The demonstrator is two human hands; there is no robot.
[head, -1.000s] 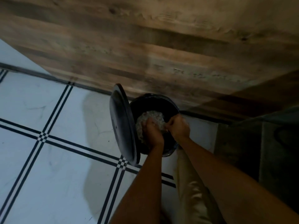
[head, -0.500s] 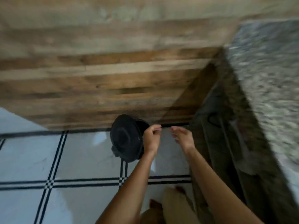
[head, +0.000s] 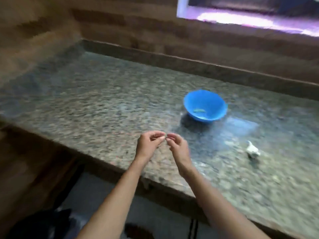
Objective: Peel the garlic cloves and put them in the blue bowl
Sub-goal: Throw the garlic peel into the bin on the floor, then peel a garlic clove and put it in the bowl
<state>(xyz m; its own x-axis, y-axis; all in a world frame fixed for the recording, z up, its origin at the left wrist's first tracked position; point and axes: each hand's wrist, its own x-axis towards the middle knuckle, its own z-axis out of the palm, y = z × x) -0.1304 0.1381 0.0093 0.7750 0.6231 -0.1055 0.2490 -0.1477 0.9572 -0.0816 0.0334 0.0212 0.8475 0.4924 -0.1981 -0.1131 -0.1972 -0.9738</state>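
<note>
The blue bowl stands on the granite counter, right of centre, with a few pale peeled cloves blurred in its bottom. A white garlic piece lies on the counter nearer to me and to the right of the bowl. My left hand and my right hand hover side by side over the counter's front edge, in front of the bowl and to its left. Their fingers are loosely curled and the fingertips almost meet. I see nothing held in either hand.
A wood-pattern wall and a low backsplash ledge border the counter at the back, with a bright window at the top right. Below the counter at the bottom left is a black bin on the floor.
My view has swung up from the black bin on the tiled floor to the counter. Both hands have left the bin and now hang over the counter's front edge.
</note>
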